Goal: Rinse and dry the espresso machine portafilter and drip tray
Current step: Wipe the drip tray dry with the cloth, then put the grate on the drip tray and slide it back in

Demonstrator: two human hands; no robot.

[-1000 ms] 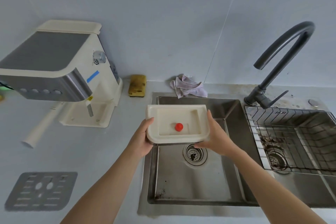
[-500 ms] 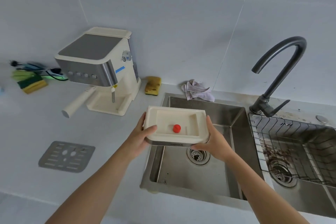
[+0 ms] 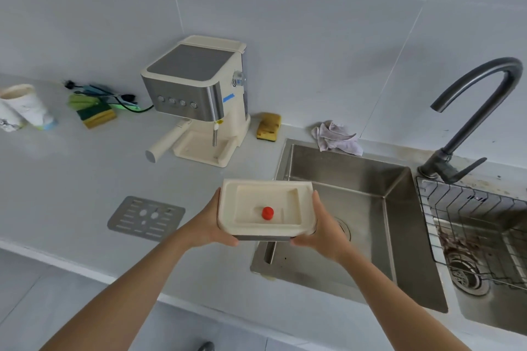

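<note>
A cream drip tray [image 3: 266,208] with a red float knob [image 3: 267,213] hangs level over the left edge of the steel sink [image 3: 356,179]. My left hand [image 3: 208,226] grips its left side and my right hand [image 3: 323,229] grips its right side. The tray's metal grate [image 3: 146,217] lies flat on the counter to the left. The cream and steel espresso machine [image 3: 199,94] stands at the back, with the portafilter [image 3: 166,144] locked in and its cream handle pointing forward left.
A dark gooseneck faucet [image 3: 470,120] stands behind the sinks. A wire rack [image 3: 470,222] sits in the right basin. A crumpled cloth [image 3: 336,138] and a yellow sponge [image 3: 268,126] lie by the wall. Another sponge [image 3: 95,114] and paper cups [image 3: 25,108] are far left.
The view has pulled back and shifted left, showing more counter. The tray, held in both hands, now sits over the sink's left edge rather than over the basin.
</note>
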